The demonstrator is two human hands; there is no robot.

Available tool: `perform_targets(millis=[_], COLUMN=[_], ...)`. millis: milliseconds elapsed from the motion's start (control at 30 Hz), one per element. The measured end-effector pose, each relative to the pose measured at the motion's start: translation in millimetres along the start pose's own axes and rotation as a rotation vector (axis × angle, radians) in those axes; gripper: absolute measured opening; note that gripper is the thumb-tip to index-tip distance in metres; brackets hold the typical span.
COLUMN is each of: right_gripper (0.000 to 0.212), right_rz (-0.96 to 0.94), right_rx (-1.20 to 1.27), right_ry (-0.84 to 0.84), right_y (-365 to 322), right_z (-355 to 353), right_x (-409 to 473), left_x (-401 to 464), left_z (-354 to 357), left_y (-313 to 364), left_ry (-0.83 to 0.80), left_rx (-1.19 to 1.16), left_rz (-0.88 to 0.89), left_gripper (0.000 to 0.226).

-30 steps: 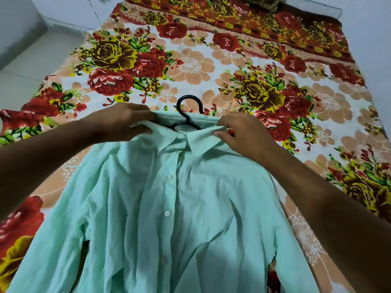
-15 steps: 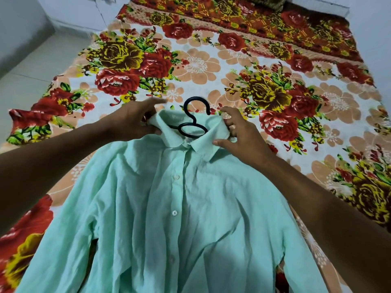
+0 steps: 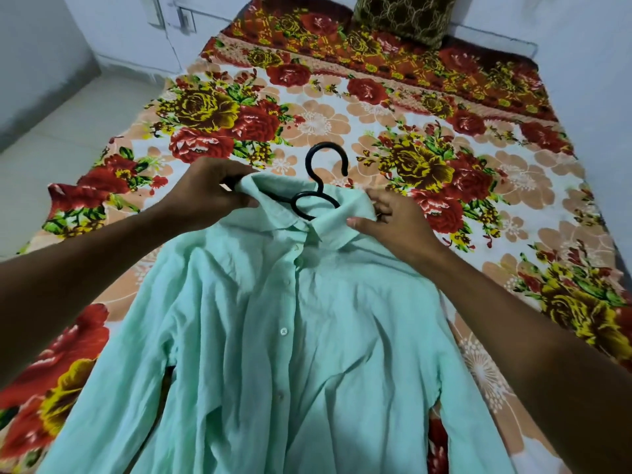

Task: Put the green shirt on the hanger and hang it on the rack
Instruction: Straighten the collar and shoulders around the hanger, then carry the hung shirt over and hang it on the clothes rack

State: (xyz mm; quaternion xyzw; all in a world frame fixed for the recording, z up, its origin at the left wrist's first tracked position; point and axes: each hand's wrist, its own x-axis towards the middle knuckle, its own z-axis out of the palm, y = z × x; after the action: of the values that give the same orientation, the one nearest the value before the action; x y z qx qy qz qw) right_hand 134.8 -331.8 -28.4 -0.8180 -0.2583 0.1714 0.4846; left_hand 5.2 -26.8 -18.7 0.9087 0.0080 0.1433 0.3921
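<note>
The green shirt [image 3: 284, 336] lies front-up and buttoned on the bed [image 3: 444, 138], its collar toward the far side and its sleeves trailing off the near edge of the view. The black hanger [image 3: 319, 196] sits inside the collar, its hook sticking out over the flowered bedsheet. The left hand [image 3: 208, 196] pinches the left side of the collar between thumb and curled fingers. The right hand [image 3: 393, 224] grips the right side of the collar, thumb on top. A dark patterned pillow [image 3: 403, 15] rests at the far end of the bed.
</note>
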Motion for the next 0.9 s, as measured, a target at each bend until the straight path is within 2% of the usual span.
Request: perform_targets(millis=[67,133,367,467,533,733,767,833,900], right_gripper=[0.034,0.026,0.033,0.03,0.03,0.024,0.025,0.027,0.029], right_rz=[-0.011,-0.052,-0.132,-0.144,-0.147,-0.18,-0.195,-0.222,-0.247], right_rx=[0.004,-0.003,-0.062,-0.042,-0.076,-0.165,-0.167,-0.16,-0.148], right_ry=[0.038,0.062,0.077,0.058,-0.029,0.004,0.027,0.071,0.091], right_y=[-12,-32,-123,-190,-216,-332,-345,-378,-413], right_z=[-7,-19,-79,-111,-122,-172,-176,-185,-194], right_x=[-9,-22,-69,-100,-108,-173,-183,-206,-229], left_x=[-3,-8,-18,-25,-29,-62,-67,-79,-90], left_z=[-10,-24,-99,-138,-155,-233,-242,-263,-285], left_y=[12,32,126,192,217,330,342,373,400], left_ry=[-0.021,-0.047,-0.076,-0.035,-0.056,-0.098,-0.089,-0.031,0.027], left_rx=[0.002,0.0,-0.101,-0.123,-0.183,-0.11,-0.096,-0.054,-0.031], left_rz=[-0.006,-0.016,-0.06,-0.07,-0.067,0.002,0.021,0.047,0.071], left_gripper=[0.022,0.011,0.027,0.019,0.014,0.059,0.055,0.029,0.027])
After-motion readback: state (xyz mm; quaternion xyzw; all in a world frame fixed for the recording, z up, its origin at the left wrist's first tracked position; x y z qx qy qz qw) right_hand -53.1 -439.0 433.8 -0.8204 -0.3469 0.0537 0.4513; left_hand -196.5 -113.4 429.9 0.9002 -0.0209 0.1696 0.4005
